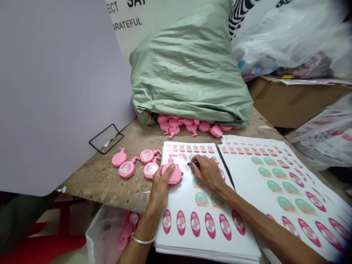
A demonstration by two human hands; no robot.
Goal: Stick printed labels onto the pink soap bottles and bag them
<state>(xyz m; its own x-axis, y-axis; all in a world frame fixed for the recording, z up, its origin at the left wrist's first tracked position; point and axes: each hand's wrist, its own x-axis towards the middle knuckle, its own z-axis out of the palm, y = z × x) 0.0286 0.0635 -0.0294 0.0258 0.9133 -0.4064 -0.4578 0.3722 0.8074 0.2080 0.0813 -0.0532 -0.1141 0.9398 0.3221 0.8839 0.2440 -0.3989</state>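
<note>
My left hand [160, 184] grips a small pink toy pump bottle [172, 174] with its nozzle pointing up, and no picture shows on the side facing me. Below it lies a thick stack of white sticker sheets [181, 196], printed with pink ovals, green domes and small pink labels. My right hand [207, 171] rests on the top sheet, fingers pinched on a small black object [193, 164] that is mostly hidden. Just left of the stack are several more pink pump bottles [127, 169], some with round pictures on their fronts.
A large green sack [189, 73] stands at the back, with pink bottles [203, 127] spilling from under it. A second pile of sticker sheets [247, 179] lies on the right. A black wire frame [106, 138] sits by the white panel [60, 91]. A plastic bag [101, 231] of pink pieces hangs below the table edge.
</note>
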